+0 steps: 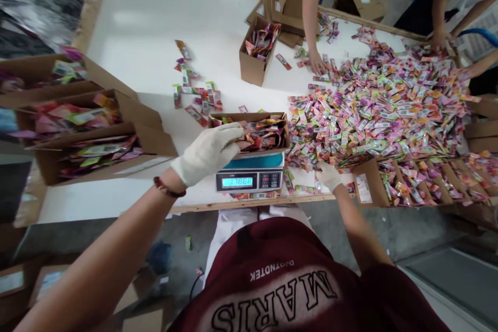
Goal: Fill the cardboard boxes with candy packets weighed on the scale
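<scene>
A cardboard box (249, 154) filled with small, colourful sachets (268, 135) stands on a digital scale (249, 180) with a lit display. My left hand (210, 151), in a white glove, reaches over the box's left end. Its fingers are closed around a few sachets at the top of the box. Lower right of the scale, my right hand (329, 175), also gloved, touches the near edge of a big heap of loose sachets (389, 104). Its fingertips are blurred among the packets, so their grip is unclear.
Filled boxes stand at the left (148, 137) and in a row at the right front (368, 187). Another filled box (252, 65) sits beyond the scale, near scattered sachets (198, 96). A co-worker's hand (317, 62) reaches into the heap; another person works at far right.
</scene>
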A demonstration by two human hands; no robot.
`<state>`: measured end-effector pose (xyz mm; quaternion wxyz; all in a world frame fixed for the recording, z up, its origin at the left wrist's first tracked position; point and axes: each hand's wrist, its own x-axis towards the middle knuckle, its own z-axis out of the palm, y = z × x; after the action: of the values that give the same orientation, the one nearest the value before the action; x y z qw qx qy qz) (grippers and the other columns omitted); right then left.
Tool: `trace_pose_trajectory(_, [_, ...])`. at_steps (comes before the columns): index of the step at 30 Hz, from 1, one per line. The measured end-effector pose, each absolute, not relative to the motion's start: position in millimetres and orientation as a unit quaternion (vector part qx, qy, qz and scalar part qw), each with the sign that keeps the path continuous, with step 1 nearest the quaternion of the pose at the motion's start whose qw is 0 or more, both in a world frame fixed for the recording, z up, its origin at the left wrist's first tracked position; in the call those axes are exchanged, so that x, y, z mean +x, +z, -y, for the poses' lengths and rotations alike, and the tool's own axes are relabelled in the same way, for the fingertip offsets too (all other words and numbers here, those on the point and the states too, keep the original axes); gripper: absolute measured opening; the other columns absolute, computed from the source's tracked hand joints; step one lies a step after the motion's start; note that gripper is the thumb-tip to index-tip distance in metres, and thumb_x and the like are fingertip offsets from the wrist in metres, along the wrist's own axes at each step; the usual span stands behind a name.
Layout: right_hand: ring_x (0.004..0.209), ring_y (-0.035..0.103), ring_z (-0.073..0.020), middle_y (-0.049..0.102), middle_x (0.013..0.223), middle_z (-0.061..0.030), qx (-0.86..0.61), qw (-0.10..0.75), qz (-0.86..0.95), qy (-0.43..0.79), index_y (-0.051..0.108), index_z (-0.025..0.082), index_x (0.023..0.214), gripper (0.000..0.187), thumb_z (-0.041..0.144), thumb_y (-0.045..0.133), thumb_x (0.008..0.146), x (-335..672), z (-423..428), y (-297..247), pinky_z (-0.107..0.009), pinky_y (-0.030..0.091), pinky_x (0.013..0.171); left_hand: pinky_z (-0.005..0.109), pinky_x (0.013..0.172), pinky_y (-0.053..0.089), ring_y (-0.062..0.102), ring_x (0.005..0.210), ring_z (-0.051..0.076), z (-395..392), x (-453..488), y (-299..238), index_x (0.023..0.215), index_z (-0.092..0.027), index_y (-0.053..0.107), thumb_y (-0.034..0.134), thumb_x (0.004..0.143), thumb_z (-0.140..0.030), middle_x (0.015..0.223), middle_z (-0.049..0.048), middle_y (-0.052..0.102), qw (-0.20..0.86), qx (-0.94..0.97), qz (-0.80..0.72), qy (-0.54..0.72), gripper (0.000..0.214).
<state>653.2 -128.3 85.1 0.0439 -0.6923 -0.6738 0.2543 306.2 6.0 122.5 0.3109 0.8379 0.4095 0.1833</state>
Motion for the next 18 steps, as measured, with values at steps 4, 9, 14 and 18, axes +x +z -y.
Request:
trace_pose_trajectory(4, [0.095,0.068,-0.0218,0.073,0.105,-0.0086,-0.673,0.108,0.698,0.219,0.070,0.017,0.111,0.022,0.033,0.065,0.097,657.8,102.9,128.4,-0.037,0.057,0.087,0.038,0.113,0.052,0.066,0.128,0.027,17.8,283.4,141.1,0.119,-0.021,0.076,0.051,0.097,-0.039,0.139,0.0094,0.069,0.301,0.793,-0.460,0.262,0.037])
trace_pose_trajectory(9, [0.095,0.071,-0.0212,0.077,0.104,-0.0065,-0.505,0.259,0.798,0.204,0.074,0.020,0.105,0.018,0.025,0.061,0.094,595.9,50.8,173.4,-0.035,0.056,0.088,0.042,0.116,0.051,0.065,0.129,0.027,28.9,274.4,139.9,0.119,-0.020,0.075,0.052,0.098,-0.038,0.134,0.0108,0.072,0.302,0.737,-0.509,0.326,0.036])
trace_pose_trajectory(14, [0.106,0.073,-0.0198,0.078,0.109,-0.0056,-0.430,0.337,0.812,0.206,0.077,0.021,0.106,0.029,0.013,0.052,0.093,564.6,27.3,171.7,-0.037,0.057,0.098,0.041,0.112,0.054,0.067,0.126,0.028,44.6,256.0,131.1,0.109,-0.020,0.076,0.056,0.097,-0.038,0.133,0.0107,0.072,0.283,0.719,-0.540,0.334,0.030])
trace_pose_trajectory(18, [0.094,0.074,-0.0193,0.078,0.101,-0.0024,-0.494,0.390,0.755,0.185,0.078,0.026,0.107,0.025,0.021,0.056,0.098,596.9,46.8,166.5,-0.038,0.060,0.090,0.043,0.114,0.053,0.067,0.126,0.028,57.6,231.6,131.2,0.112,-0.020,0.075,0.055,0.098,-0.037,0.132,0.0108,0.072,0.256,0.704,-0.572,0.335,0.030])
